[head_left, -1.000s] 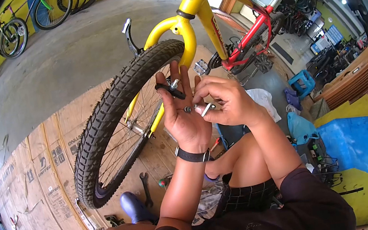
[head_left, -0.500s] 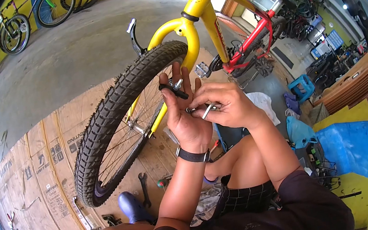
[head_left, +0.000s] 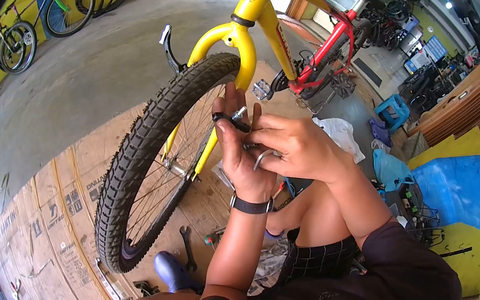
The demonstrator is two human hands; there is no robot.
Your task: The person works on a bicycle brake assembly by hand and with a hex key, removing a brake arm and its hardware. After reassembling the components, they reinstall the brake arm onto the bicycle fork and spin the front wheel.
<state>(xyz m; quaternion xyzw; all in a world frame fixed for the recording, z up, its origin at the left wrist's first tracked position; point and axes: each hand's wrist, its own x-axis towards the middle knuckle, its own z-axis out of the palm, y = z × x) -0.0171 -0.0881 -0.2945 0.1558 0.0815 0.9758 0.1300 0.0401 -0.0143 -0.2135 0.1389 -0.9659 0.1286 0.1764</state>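
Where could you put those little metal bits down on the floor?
The flattened brown cardboard left of the knobbly black bicycle tyre is mostly bare, and so is the grey concrete floor beyond it. It is crowded near the knees: a steel spanner, a blue rubber shoe and small tools lie there.

A small black brake pad (head_left: 231,121) with a shiny silver bolt sticking out lies tilted across the fingers of the left hand (head_left: 245,155). The right hand (head_left: 296,146) pinches a little silver metal piece (head_left: 261,157) just below it.
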